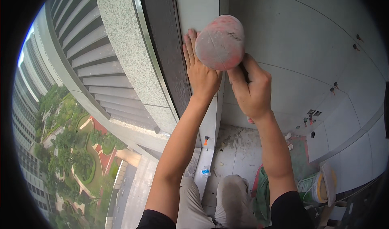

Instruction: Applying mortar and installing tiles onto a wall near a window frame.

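My right hand (pixel 254 85) is closed round the handle of a rubber mallet (pixel 221 44). Its large, worn, pinkish-grey head is raised towards me, and most of the handle is hidden by my fingers and the head. My left hand (pixel 204 78) lies flat, fingers stretched, on a narrow pale wall tile (pixel 198 8) beside the dark window frame (pixel 164 34). From this angle the mallet head covers part of the left hand; whether they touch I cannot tell.
Large grey wall tiles (pixel 291 30) with several levelling clips stand on the right. To the left, beyond the frame, are a louvred facade (pixel 93 55) and a long drop to gardens. A bucket (pixel 318 188) and green cloth (pixel 262 194) sit by my legs on the dusty floor (pixel 237 148).
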